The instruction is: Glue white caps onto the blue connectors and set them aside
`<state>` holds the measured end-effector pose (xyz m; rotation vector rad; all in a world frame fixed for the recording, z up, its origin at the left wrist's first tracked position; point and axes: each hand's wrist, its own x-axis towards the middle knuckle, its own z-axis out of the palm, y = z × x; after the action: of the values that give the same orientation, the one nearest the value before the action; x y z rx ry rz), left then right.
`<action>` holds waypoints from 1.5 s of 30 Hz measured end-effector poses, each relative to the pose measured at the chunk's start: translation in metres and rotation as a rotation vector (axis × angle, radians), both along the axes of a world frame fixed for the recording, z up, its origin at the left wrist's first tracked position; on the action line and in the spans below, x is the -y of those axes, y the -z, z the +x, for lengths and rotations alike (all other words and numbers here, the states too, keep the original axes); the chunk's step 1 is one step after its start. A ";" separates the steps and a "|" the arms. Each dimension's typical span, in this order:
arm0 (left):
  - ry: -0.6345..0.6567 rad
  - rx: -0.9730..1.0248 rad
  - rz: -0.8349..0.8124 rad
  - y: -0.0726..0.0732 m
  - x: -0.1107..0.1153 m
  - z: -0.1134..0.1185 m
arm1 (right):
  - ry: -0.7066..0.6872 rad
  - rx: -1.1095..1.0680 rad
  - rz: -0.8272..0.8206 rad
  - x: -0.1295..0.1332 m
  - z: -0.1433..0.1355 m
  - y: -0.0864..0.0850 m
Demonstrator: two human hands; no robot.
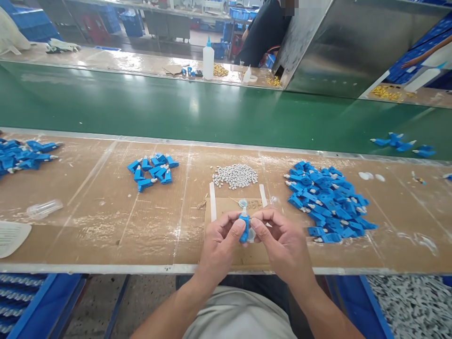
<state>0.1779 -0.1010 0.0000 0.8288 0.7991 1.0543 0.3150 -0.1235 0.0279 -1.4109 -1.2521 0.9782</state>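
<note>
Between its thumb and fingers my left hand (219, 242) grips a small blue plastic piece (244, 230) with a whitish tip pointing away from me. My right hand (284, 242) is closed in a pinch at the right side of that piece; whatever its fingertips hold is too small to make out. Below both hands lies a brown cardboard sheet (221, 207), taped down by white strips. Just beyond the hands is a small clear round dish (243, 203). A heap of small pale grey pieces (235, 176) sits farther back.
A large pile of blue pieces (326, 200) is to the right, a smaller pile (152, 170) to the left. Behind the bench runs a green conveyor belt (148, 106), carrying a few blue pieces (397, 142). A white bottle (208, 61) and another person (264, 30) are across it.
</note>
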 end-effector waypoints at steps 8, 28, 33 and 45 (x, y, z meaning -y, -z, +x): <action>0.070 -0.008 0.005 -0.004 -0.004 -0.005 | 0.027 -0.140 -0.080 -0.001 0.003 0.012; -0.139 -0.875 0.295 -0.005 -0.053 -0.081 | 0.034 -0.426 -0.209 -0.015 0.052 0.010; -0.504 -1.560 0.470 -0.001 -0.087 -0.144 | 0.063 -0.386 -0.206 -0.021 0.076 0.020; 0.210 -1.021 0.914 -0.014 -0.051 -0.015 | 0.366 1.001 -0.079 -0.054 0.150 0.019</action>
<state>0.1633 -0.0495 0.0135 2.2830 1.0131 0.7362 0.4650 -0.0695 0.0087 -2.2080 -1.5440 0.0104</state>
